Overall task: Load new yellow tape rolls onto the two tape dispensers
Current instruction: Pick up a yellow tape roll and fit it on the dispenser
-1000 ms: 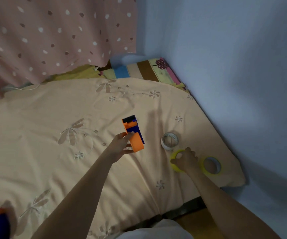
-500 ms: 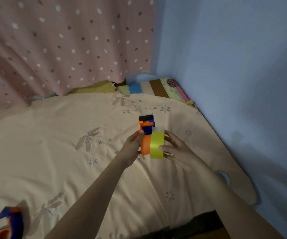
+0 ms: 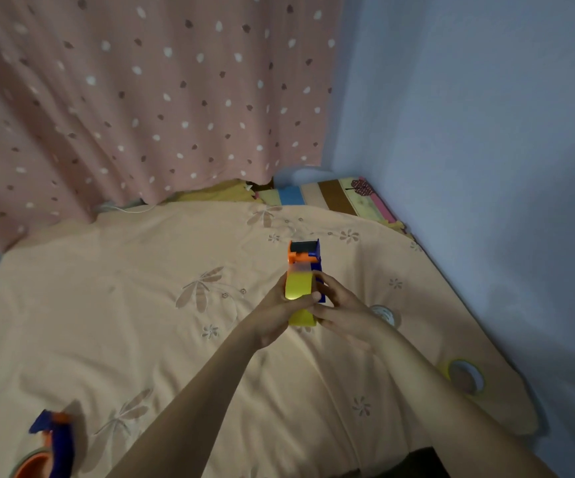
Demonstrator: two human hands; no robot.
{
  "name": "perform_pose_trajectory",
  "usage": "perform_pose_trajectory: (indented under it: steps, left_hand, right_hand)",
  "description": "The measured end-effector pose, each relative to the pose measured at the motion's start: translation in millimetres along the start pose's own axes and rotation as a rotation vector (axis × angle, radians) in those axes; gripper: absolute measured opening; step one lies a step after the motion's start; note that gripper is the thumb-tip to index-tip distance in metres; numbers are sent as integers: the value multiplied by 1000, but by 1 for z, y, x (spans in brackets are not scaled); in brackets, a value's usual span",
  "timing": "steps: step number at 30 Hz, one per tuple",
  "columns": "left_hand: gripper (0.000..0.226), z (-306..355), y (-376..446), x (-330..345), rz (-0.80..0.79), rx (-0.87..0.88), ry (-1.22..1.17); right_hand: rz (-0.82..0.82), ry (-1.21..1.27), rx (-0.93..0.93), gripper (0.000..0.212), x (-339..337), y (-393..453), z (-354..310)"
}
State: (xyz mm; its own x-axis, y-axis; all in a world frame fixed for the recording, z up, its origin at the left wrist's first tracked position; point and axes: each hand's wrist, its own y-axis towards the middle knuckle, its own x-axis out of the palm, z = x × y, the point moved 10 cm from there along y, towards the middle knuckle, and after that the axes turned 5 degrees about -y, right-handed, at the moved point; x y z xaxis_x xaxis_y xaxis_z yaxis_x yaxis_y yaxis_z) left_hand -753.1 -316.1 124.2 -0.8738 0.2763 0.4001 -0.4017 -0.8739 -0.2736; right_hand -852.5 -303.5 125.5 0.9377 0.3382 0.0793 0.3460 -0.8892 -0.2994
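Observation:
I hold an orange and blue tape dispenser (image 3: 305, 255) above the middle of the bed. A yellow tape roll (image 3: 299, 288) sits in its body, edge toward me. My left hand (image 3: 274, 313) grips the dispenser from the left. My right hand (image 3: 339, 312) clasps the roll and dispenser from the right. A second orange and blue dispenser (image 3: 50, 446) lies at the bottom left of the bed. Another yellow tape roll (image 3: 465, 376) lies flat near the bed's right edge.
An empty white tape core (image 3: 384, 313) lies just right of my right hand. The peach flowered sheet (image 3: 141, 322) covers the bed. A dotted pink curtain (image 3: 141, 98) hangs behind, a blue wall (image 3: 486, 132) runs along the right, and a striped pillow (image 3: 331, 194) lies in the corner.
My right hand picked a yellow roll off the sheet, carried it to the dispenser and pushed it in. The roll was beside the dispenser half a second ago and now sits within it.

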Motion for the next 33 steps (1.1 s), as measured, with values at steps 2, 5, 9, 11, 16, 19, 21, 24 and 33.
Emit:
perform_pose_trajectory:
  steps: [2, 5, 9, 11, 16, 19, 21, 24, 33]
  left_hand:
    - [55, 0, 0, -8, 31, -12, -24]
    - [41, -4, -1, -24, 129, -50, -97]
    - [32, -5, -6, -40, 210, -50, -164]
    - [43, 1, -10, -51, 245, -27, -200]
    - [48, 14, -18, -68, 229, -10, -194]
    - [51, 16, -23, -74, 237, -2, -189]
    - [46, 17, -28, -81, 246, 11, -187]
    - [39, 17, -39, -89, 257, 5, -187]
    - [40, 25, -97, -112, 294, -20, -73]
  right_hand:
    - [-75, -88, 5, 63, 13, -2, -6]
    - [-62, -403, 27, 84, 17, 5, -10]
    - [153, -681, -16, 70, 11, 17, -30]
    - [428, -623, -87, 56, -6, 13, -44]
    - [484, -516, 75, 77, -2, 29, -18]
    - [430, -501, 85, 42, 20, 41, -12]
    - [426, -509, 86, 28, 34, 46, -11]
    - [418, -546, 141, 27, 53, 50, -5]
    - [336, -407, 201, 20, 99, 52, 19]
